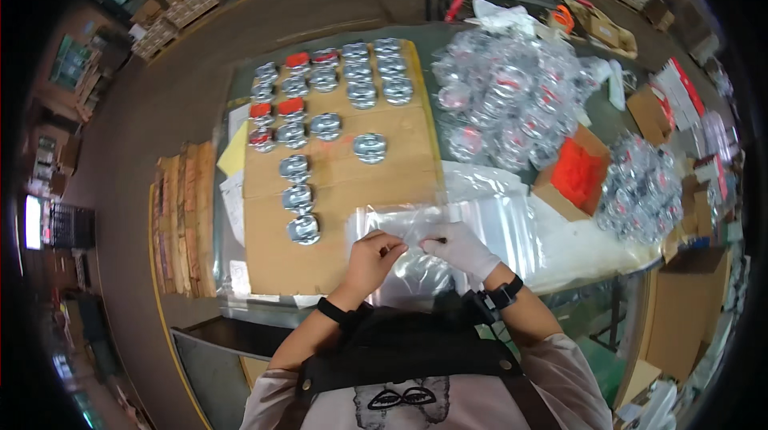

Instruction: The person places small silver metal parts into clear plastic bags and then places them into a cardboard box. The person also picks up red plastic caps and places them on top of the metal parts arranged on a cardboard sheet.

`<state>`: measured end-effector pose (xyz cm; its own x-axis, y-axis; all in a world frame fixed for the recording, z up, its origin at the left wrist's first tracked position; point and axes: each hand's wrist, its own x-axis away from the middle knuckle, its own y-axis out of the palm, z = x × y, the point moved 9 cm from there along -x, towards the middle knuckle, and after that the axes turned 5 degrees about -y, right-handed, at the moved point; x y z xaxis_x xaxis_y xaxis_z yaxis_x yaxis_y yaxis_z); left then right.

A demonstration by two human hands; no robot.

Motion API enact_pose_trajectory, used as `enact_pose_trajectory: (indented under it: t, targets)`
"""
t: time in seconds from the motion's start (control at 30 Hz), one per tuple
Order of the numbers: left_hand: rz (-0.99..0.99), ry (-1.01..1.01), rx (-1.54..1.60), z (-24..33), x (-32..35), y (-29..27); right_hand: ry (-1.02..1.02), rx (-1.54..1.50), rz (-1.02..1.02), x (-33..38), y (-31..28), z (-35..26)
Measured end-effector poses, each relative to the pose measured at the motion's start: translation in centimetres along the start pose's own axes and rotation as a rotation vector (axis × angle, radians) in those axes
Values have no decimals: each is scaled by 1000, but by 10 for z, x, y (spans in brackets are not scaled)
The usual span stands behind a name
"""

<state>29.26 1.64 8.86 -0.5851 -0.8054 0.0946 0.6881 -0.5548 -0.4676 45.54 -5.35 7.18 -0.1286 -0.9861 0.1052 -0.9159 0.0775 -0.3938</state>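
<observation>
Close to my body, both hands hold a clear plastic bag (404, 274) by its upper part, near a stack of flat clear plastic bags (502, 226). My left hand (374, 262) is bare, its fingers curled in a pinch at the bag's left side. A white glove covers my right hand (462, 249), which pinches the plastic opposite, thumb and forefinger together. Beyond them lies a cardboard sheet (360, 182) bearing silvery round metal parts in rows. One metal part (303, 230) sits left of my left hand; another (370, 148) lies farther off.
Across the far right of the table spreads a large heap of bagged metal parts (512, 94). An open cardboard box with red contents (578, 174) stands beside a smaller bagged heap (640, 190). Some metal parts carry red packets (261, 110). Stacked wooden boards (184, 222) stand left of the table.
</observation>
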Motion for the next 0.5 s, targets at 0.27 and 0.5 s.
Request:
enact_pose_trajectory:
  t: [0.27,0.5]
  targets:
    - [123,-281,585,-13,37,-116,-53,-180,-77,-88,131,-95]
    - [920,-451,705,-131,170,-354,-300,287,254,-282,152,-163]
